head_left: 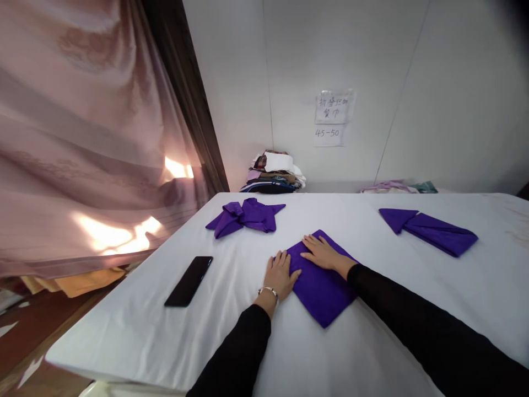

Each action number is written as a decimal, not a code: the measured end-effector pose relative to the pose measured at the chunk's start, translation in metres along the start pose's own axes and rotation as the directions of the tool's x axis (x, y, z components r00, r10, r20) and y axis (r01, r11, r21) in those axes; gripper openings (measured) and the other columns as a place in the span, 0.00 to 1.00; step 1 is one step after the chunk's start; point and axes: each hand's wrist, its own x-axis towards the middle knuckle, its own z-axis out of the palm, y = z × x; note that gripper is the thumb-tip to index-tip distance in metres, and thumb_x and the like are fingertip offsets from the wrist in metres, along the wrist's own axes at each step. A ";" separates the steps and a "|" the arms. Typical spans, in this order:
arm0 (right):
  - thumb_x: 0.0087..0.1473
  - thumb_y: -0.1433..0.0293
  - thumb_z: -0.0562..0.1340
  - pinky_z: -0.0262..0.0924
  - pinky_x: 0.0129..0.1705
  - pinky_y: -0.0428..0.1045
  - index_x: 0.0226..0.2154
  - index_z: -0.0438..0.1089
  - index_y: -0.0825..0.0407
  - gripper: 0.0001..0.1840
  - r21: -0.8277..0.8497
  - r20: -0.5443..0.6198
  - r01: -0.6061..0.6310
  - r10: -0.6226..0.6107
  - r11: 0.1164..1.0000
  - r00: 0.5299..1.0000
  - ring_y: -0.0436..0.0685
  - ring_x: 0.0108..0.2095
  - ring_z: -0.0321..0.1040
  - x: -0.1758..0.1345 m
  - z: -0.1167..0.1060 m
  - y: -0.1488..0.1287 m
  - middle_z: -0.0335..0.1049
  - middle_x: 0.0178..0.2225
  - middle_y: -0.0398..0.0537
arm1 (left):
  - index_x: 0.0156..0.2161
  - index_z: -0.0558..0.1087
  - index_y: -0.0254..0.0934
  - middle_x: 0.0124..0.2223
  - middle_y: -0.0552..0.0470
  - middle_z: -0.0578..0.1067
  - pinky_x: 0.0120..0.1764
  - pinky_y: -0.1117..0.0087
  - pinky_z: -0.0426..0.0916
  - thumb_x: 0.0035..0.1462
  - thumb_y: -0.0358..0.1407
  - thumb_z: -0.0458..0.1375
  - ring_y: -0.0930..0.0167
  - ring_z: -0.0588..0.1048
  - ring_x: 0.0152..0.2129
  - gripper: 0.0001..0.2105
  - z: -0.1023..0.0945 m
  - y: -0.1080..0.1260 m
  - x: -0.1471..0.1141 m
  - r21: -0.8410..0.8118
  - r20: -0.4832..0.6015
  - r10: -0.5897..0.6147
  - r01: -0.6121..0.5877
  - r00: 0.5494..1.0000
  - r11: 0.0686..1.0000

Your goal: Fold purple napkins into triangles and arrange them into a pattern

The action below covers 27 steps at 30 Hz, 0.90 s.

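A purple cloth napkin (326, 295), folded into a flat square, lies cornerwise on the white-covered table (231, 331). My left hand (281, 275), with a bracelet at the wrist, rests on its left corner, fingers stretched out. Flat on the upper part of the cloth lies my right hand (324, 255), its fingers extended toward the far left edge. Neither hand grips anything. Parts of the napkin are hidden under both hands and the right sleeve.
A black phone (189, 281) lies at the left. Behind it sits a purple napkin folded into a pointed shape (258, 215); another folded purple napkin (440, 232) is at the right. Stacked clothes (275, 173) stand beyond the far edge, and a pink curtain (82, 138) hangs left.
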 end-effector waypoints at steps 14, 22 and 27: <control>0.57 0.50 0.42 0.33 0.60 0.61 0.60 0.49 0.53 0.35 0.077 -0.012 -0.074 0.075 0.994 0.997 0.60 0.62 0.35 0.007 0.004 0.028 0.42 0.62 0.53 | 0.59 0.55 0.33 0.63 0.43 0.53 0.58 0.52 0.43 0.59 0.48 0.42 0.61 0.48 0.60 0.28 0.002 -0.003 0.003 -0.018 0.057 -0.022 0.023 0.998 1.000; 0.57 0.50 0.43 0.34 0.60 0.64 0.58 0.53 0.47 0.32 0.208 -0.103 -0.209 0.234 0.956 0.967 0.61 0.61 0.40 -0.083 0.008 0.069 0.48 0.61 0.50 | 0.60 0.53 0.35 0.64 0.43 0.50 0.58 0.52 0.43 0.59 0.47 0.44 0.61 0.45 0.61 0.27 -0.008 -0.003 0.002 -0.101 0.023 -0.004 0.006 1.000 0.995; 0.58 0.54 0.46 0.38 0.60 0.62 0.55 0.59 0.47 0.27 0.315 -0.225 -0.249 0.327 0.916 0.918 0.60 0.59 0.47 -0.145 0.010 0.092 0.56 0.58 0.47 | 0.56 0.61 0.37 0.61 0.45 0.58 0.58 0.52 0.45 0.59 0.43 0.47 0.64 0.51 0.60 0.22 -0.014 0.006 -0.022 -0.188 -0.023 0.060 -0.063 0.998 0.980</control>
